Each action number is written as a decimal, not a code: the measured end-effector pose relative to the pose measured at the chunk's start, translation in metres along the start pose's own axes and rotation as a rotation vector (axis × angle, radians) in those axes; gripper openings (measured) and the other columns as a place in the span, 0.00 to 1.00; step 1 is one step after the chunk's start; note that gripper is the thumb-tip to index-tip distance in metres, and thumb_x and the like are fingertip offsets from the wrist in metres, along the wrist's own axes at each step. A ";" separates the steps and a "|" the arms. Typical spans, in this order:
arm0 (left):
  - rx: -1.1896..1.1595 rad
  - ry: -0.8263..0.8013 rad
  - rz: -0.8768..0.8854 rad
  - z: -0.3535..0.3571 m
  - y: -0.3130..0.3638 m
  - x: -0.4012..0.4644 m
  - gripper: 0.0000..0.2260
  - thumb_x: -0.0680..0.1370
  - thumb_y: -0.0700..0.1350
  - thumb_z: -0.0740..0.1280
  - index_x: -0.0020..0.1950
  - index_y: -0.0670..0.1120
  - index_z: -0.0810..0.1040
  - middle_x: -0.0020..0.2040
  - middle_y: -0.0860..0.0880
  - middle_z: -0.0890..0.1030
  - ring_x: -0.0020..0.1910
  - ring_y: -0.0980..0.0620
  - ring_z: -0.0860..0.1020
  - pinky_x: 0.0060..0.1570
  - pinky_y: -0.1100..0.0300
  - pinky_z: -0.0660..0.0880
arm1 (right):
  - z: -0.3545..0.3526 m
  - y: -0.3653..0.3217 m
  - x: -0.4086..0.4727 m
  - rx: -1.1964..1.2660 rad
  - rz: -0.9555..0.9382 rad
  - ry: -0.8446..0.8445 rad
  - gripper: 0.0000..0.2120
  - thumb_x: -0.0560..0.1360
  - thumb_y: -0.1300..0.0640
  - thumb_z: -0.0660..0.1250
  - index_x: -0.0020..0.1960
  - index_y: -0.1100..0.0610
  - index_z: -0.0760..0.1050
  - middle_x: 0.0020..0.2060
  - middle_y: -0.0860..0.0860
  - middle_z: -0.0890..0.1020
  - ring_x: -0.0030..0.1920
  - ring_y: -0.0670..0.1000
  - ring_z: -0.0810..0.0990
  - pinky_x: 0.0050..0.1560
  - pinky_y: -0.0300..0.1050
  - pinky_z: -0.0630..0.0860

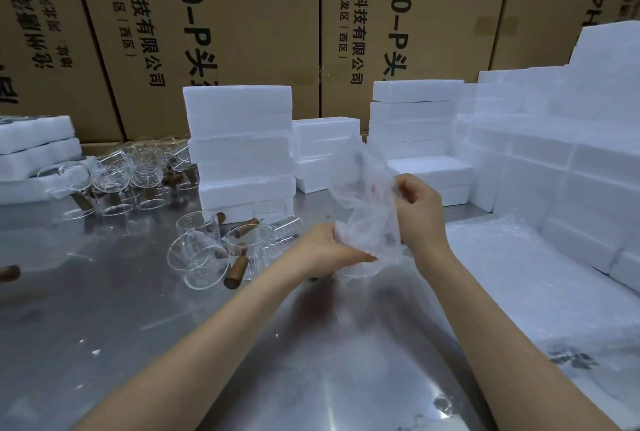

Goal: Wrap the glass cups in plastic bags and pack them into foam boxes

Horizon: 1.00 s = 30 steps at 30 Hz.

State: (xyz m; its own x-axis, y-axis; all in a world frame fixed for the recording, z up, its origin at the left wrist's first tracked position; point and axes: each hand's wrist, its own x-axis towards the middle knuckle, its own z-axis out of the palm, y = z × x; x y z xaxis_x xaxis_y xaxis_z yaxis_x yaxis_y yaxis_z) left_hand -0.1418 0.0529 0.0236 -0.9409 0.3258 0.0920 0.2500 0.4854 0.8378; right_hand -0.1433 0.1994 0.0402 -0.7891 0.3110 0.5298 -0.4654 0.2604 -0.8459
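Step in hand: opening/working a plastic bag (367, 209) w/ both hands, just above the steel table (242, 344).

L hand (329, 247) low, fingers curled, pinching the bag's bottom edge. R hand (420, 209) higher, fingers curled round the bag's right side, thumb pressing in. Bag crumpled between them; can't tell if a cup is already inside, film too cloudy.

Glass cups (204, 250) w/ wooden handles lie just left of my L hand, some tipped on sides; more cups (131, 174) further back left. Foam boxes (242, 150) stacked behind, another wall of them (554, 160) at right. Spare bags (536, 285) flat at right.

To do well (judgement): find the mouth, spread it wide before reaching for a cup. Slide cup in base first, handle last so it doesn't snag. Keep low over the table. Glass on steel = chip risk.
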 end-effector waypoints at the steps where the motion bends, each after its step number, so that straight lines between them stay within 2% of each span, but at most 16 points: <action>1: -0.011 0.004 0.010 0.002 -0.001 0.000 0.06 0.72 0.47 0.75 0.46 0.51 0.81 0.33 0.59 0.80 0.25 0.69 0.72 0.24 0.73 0.67 | 0.001 0.000 -0.001 -0.002 0.002 -0.035 0.10 0.75 0.59 0.67 0.36 0.60 0.73 0.30 0.50 0.76 0.29 0.41 0.71 0.29 0.33 0.70; 2: -0.019 0.008 0.029 0.004 -0.003 0.000 0.05 0.72 0.45 0.74 0.44 0.52 0.79 0.32 0.60 0.79 0.27 0.70 0.72 0.26 0.74 0.67 | 0.002 0.001 -0.002 -0.006 0.021 -0.077 0.08 0.75 0.59 0.66 0.38 0.60 0.74 0.31 0.51 0.77 0.30 0.43 0.73 0.30 0.35 0.71; 4: -0.051 0.015 0.072 0.008 -0.003 -0.003 0.07 0.72 0.44 0.74 0.46 0.54 0.79 0.40 0.59 0.81 0.40 0.66 0.76 0.38 0.73 0.73 | 0.005 0.003 -0.004 -0.016 0.084 -0.134 0.07 0.76 0.58 0.65 0.40 0.58 0.75 0.32 0.49 0.79 0.31 0.44 0.75 0.29 0.35 0.71; 6: -0.087 0.012 0.133 0.012 -0.002 -0.005 0.11 0.71 0.45 0.74 0.52 0.47 0.80 0.49 0.50 0.84 0.49 0.59 0.77 0.53 0.61 0.75 | 0.006 0.005 -0.003 -0.030 0.137 -0.152 0.07 0.75 0.58 0.65 0.38 0.57 0.74 0.30 0.47 0.78 0.30 0.45 0.75 0.26 0.32 0.69; 8: -0.151 0.021 0.173 0.014 0.000 -0.007 0.18 0.70 0.46 0.73 0.57 0.41 0.79 0.55 0.42 0.83 0.53 0.53 0.79 0.60 0.52 0.73 | 0.005 0.006 -0.002 -0.051 0.153 -0.162 0.11 0.73 0.60 0.64 0.33 0.55 0.72 0.24 0.43 0.75 0.28 0.45 0.72 0.25 0.31 0.67; 11: -0.269 0.046 0.182 0.016 -0.004 -0.006 0.22 0.72 0.44 0.74 0.64 0.42 0.74 0.57 0.44 0.81 0.59 0.49 0.79 0.63 0.53 0.73 | 0.005 0.004 -0.003 -0.029 0.201 -0.231 0.14 0.72 0.62 0.63 0.29 0.54 0.70 0.19 0.42 0.72 0.23 0.42 0.70 0.23 0.33 0.66; 14: -0.405 0.052 0.101 0.014 -0.009 -0.007 0.26 0.72 0.47 0.75 0.67 0.48 0.70 0.58 0.50 0.81 0.58 0.58 0.79 0.58 0.66 0.73 | 0.004 0.002 -0.006 -0.012 0.177 -0.322 0.14 0.73 0.64 0.61 0.29 0.59 0.69 0.21 0.46 0.71 0.23 0.45 0.67 0.24 0.34 0.65; 16: -0.475 0.034 0.087 0.014 -0.011 -0.006 0.26 0.72 0.47 0.74 0.68 0.46 0.72 0.61 0.48 0.81 0.61 0.54 0.78 0.65 0.58 0.71 | 0.003 0.000 -0.007 -0.034 0.146 -0.369 0.13 0.74 0.63 0.59 0.32 0.67 0.69 0.26 0.52 0.71 0.27 0.48 0.67 0.27 0.37 0.66; 18: -0.523 0.038 0.102 0.015 -0.008 -0.007 0.26 0.70 0.48 0.72 0.66 0.43 0.75 0.61 0.46 0.80 0.63 0.49 0.77 0.68 0.49 0.68 | 0.002 0.000 -0.008 -0.061 0.134 -0.399 0.14 0.75 0.62 0.57 0.35 0.68 0.72 0.29 0.52 0.75 0.32 0.48 0.71 0.29 0.36 0.67; 20: -0.573 0.064 0.102 0.016 -0.006 -0.008 0.27 0.68 0.47 0.72 0.66 0.41 0.75 0.62 0.45 0.80 0.64 0.47 0.76 0.69 0.47 0.67 | 0.001 -0.002 -0.009 -0.047 0.162 -0.425 0.22 0.77 0.58 0.57 0.26 0.54 0.76 0.27 0.45 0.78 0.33 0.45 0.76 0.29 0.35 0.68; 22: -0.573 0.082 0.089 0.017 -0.007 -0.008 0.25 0.70 0.44 0.73 0.66 0.42 0.76 0.61 0.45 0.80 0.63 0.47 0.77 0.68 0.46 0.68 | 0.002 -0.006 -0.009 -0.029 0.173 -0.401 0.25 0.78 0.51 0.58 0.23 0.47 0.75 0.25 0.42 0.78 0.30 0.40 0.76 0.28 0.33 0.69; 23: -0.566 0.102 0.072 0.017 -0.007 -0.008 0.22 0.71 0.43 0.73 0.65 0.42 0.76 0.60 0.44 0.81 0.61 0.47 0.78 0.67 0.46 0.69 | 0.002 -0.007 -0.008 -0.025 0.151 -0.376 0.22 0.78 0.48 0.60 0.26 0.46 0.77 0.28 0.42 0.79 0.31 0.39 0.76 0.28 0.31 0.70; 25: -0.549 0.154 0.032 0.018 -0.006 -0.008 0.19 0.73 0.40 0.73 0.63 0.42 0.77 0.58 0.44 0.82 0.59 0.46 0.79 0.66 0.46 0.70 | 0.001 -0.008 -0.008 0.001 0.108 -0.385 0.10 0.75 0.42 0.63 0.43 0.45 0.79 0.42 0.42 0.81 0.42 0.39 0.78 0.32 0.30 0.73; 27: -0.518 0.175 0.019 0.019 -0.003 -0.008 0.22 0.71 0.41 0.74 0.64 0.43 0.76 0.59 0.44 0.81 0.61 0.45 0.78 0.66 0.46 0.70 | -0.003 -0.008 -0.008 0.012 0.111 -0.484 0.15 0.70 0.40 0.68 0.55 0.41 0.76 0.52 0.41 0.79 0.52 0.40 0.78 0.39 0.35 0.75; 28: -0.498 0.174 0.014 0.019 -0.002 -0.008 0.24 0.69 0.44 0.73 0.65 0.44 0.76 0.60 0.44 0.81 0.62 0.45 0.77 0.66 0.46 0.69 | -0.005 -0.007 -0.007 0.005 0.120 -0.542 0.17 0.69 0.41 0.71 0.56 0.40 0.75 0.52 0.41 0.80 0.52 0.41 0.79 0.43 0.39 0.76; 30: -0.463 0.185 -0.007 0.020 0.001 -0.007 0.25 0.66 0.48 0.68 0.63 0.46 0.78 0.59 0.44 0.81 0.62 0.45 0.76 0.67 0.46 0.68 | -0.007 -0.006 -0.008 0.001 0.131 -0.601 0.13 0.70 0.49 0.74 0.53 0.45 0.79 0.46 0.43 0.83 0.46 0.44 0.82 0.44 0.43 0.76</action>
State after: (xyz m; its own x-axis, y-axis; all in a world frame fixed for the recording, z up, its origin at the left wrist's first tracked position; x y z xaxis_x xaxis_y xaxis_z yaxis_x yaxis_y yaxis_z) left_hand -0.1300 0.0677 0.0127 -0.9774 0.1544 0.1442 0.1552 0.0619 0.9859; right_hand -0.1314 0.2015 0.0417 -0.9277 -0.2292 0.2946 -0.3491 0.2536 -0.9021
